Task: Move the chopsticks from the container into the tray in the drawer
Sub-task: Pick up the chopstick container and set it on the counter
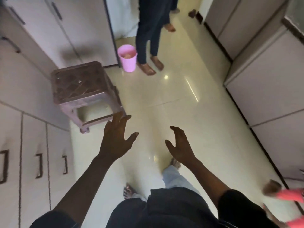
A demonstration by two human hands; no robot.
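Note:
No chopsticks, container, tray or pulled-out drawer shows in the head view. My left hand (117, 139) is stretched out over the floor with fingers spread, holding nothing. My right hand (180, 145) hangs beside it, fingers loosely bent, also holding nothing. Both hands are in the air above the pale tiled floor (172, 99), apart from any object. The picture is blurred.
A brown plastic stool (82, 89) stands left of my left hand. A pink bucket (127, 57) sits farther back beside another person's legs (148, 40). Closed cabinets with handles (39, 165) line the left side, more cabinets (263, 89) the right. Something pink (289, 196) is at the lower right.

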